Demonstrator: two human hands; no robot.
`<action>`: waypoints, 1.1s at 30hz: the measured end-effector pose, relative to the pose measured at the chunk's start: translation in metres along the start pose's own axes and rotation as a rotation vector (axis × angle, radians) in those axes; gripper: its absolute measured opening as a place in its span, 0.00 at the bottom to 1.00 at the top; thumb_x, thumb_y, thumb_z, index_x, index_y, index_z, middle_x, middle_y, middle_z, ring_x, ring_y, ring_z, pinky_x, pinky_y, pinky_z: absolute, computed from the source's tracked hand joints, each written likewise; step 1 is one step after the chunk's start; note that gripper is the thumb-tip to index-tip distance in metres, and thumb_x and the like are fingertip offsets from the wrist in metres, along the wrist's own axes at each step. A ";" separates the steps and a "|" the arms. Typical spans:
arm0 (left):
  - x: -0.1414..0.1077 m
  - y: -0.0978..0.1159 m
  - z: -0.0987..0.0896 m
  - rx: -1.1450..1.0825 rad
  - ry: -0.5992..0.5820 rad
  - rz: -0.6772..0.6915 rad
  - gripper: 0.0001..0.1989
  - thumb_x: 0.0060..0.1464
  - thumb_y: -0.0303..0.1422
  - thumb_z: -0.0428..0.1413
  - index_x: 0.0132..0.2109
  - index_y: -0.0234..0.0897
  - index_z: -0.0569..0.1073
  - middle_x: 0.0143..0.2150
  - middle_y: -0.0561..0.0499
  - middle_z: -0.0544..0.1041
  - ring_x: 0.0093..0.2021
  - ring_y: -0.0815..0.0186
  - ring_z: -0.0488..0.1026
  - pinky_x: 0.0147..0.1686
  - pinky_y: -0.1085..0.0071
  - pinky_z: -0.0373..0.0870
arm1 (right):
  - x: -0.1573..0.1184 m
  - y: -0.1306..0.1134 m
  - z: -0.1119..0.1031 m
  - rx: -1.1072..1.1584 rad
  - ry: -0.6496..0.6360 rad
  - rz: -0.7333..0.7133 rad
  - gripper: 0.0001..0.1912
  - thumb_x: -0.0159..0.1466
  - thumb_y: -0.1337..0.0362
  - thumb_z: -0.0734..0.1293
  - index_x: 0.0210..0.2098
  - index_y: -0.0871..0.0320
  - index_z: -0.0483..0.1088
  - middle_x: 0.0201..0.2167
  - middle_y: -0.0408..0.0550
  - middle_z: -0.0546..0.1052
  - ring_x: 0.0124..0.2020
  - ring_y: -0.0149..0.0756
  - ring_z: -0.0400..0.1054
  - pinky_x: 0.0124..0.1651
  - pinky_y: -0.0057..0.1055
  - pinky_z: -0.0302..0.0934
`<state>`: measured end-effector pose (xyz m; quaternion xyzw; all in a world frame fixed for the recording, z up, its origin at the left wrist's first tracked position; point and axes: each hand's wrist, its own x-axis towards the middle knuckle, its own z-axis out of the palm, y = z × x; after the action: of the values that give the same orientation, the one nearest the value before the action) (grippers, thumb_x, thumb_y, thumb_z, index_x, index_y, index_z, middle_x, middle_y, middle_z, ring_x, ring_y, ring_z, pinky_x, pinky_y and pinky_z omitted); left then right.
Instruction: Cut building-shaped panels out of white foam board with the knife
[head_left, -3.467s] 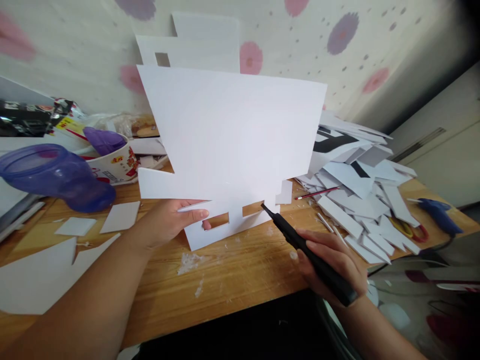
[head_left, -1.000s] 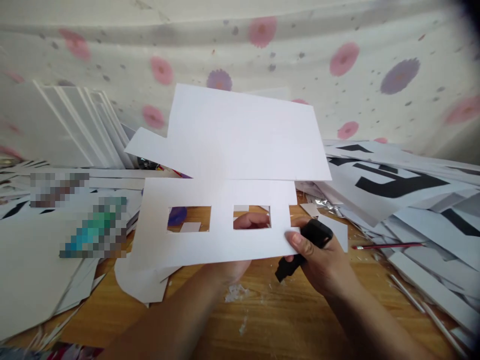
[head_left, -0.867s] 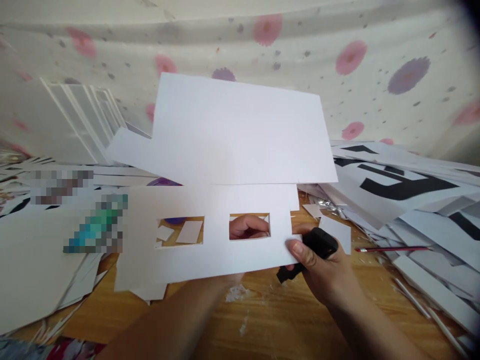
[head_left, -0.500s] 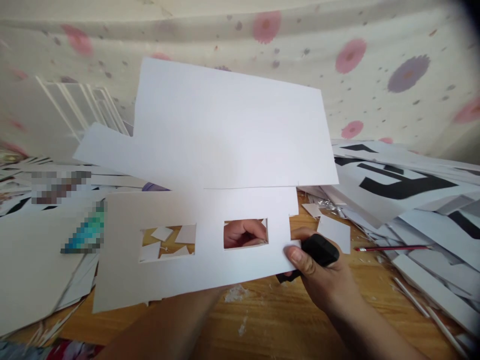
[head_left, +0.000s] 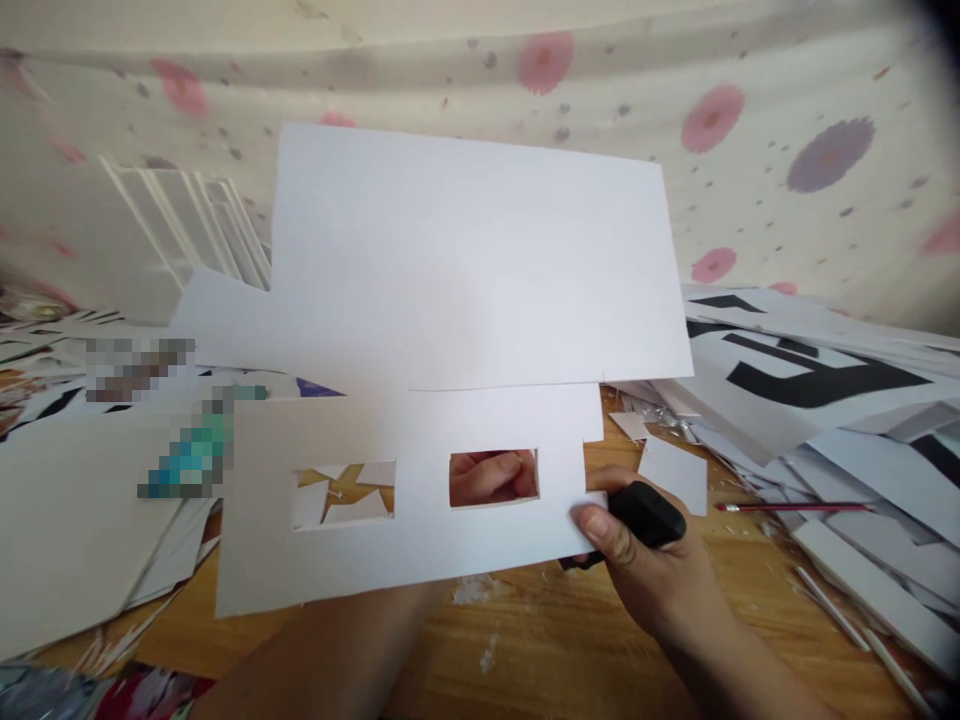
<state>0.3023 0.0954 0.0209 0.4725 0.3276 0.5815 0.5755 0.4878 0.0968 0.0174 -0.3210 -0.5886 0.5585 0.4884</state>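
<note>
Since the earliest view, our right hand (head_left: pixel 649 570) has left its working reach at the cut-out and gripped the board's right edge, while our left hand (head_left: pixel 487 477) has gone from the board's left part to behind it. We now have the tool (head_left: pixel 649 512) tucked in the right palm, its tip away from the cut-outs. Our right fingers are closed, thumb flat on the front of the board (head_left: pixel 480 250), which we hold raised and slightly tilted over the surface (head_left: pixel 540 640). Through its right cut-out we see the left fingers curled together; we cannot tell whether they grip anything. Shavings (head_left: pixel 474 588) lie below the board's lower edge. Toward the surface's right edge we have a pencil (head_left: pixel 795 507) beside heaped offcuts (head_left: pixel 862 560); toward its back left corner, white panels (head_left: pixel 187 230) stand upright.
</note>
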 end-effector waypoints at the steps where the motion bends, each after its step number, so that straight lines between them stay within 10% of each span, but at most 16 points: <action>1: 0.003 0.001 0.001 0.026 0.029 -0.007 0.16 0.57 0.38 0.59 0.24 0.35 0.71 0.21 0.53 0.72 0.22 0.69 0.68 0.21 0.75 0.63 | 0.000 0.000 0.002 0.041 0.027 0.030 0.13 0.60 0.53 0.73 0.33 0.56 0.75 0.19 0.42 0.72 0.21 0.29 0.66 0.24 0.25 0.60; 5: 0.008 0.009 0.004 0.094 0.030 -0.045 0.14 0.54 0.39 0.62 0.27 0.35 0.74 0.23 0.51 0.74 0.22 0.68 0.70 0.21 0.74 0.64 | 0.001 -0.001 0.008 0.223 0.112 0.071 0.15 0.59 0.51 0.73 0.31 0.57 0.73 0.17 0.41 0.70 0.18 0.30 0.64 0.22 0.27 0.62; 12: -0.004 0.009 0.006 -0.051 -0.141 0.096 0.27 0.49 0.44 0.66 0.55 0.42 0.75 0.50 0.43 0.79 0.58 0.48 0.71 0.57 0.51 0.65 | 0.007 -0.005 0.009 0.210 0.287 0.097 0.16 0.56 0.51 0.75 0.34 0.57 0.73 0.19 0.40 0.70 0.18 0.29 0.64 0.20 0.26 0.61; 17: -0.001 0.008 0.008 -0.251 0.049 0.139 0.14 0.57 0.39 0.61 0.48 0.41 0.79 0.46 0.46 0.81 0.51 0.55 0.76 0.54 0.58 0.70 | 0.004 -0.005 0.008 0.152 0.230 0.084 0.20 0.51 0.50 0.77 0.33 0.57 0.74 0.19 0.41 0.71 0.19 0.30 0.65 0.21 0.26 0.61; 27: 0.000 0.007 -0.004 -0.134 -0.025 0.040 0.14 0.54 0.39 0.63 0.45 0.37 0.80 0.39 0.44 0.83 0.39 0.58 0.80 0.40 0.66 0.75 | 0.023 0.002 -0.001 0.369 0.366 -0.031 0.17 0.56 0.54 0.75 0.24 0.59 0.68 0.16 0.41 0.68 0.18 0.28 0.62 0.24 0.26 0.58; 33: 0.007 0.014 0.001 -0.117 0.373 0.153 0.18 0.46 0.40 0.68 0.43 0.35 0.79 0.39 0.44 0.82 0.36 0.57 0.80 0.36 0.64 0.75 | 0.025 0.010 -0.002 0.419 0.428 -0.052 0.17 0.53 0.57 0.78 0.25 0.58 0.67 0.17 0.40 0.69 0.18 0.29 0.64 0.23 0.26 0.60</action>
<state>0.2985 0.1004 0.0352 0.3459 0.3576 0.7190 0.4853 0.4799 0.1220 0.0133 -0.3085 -0.3523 0.5748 0.6711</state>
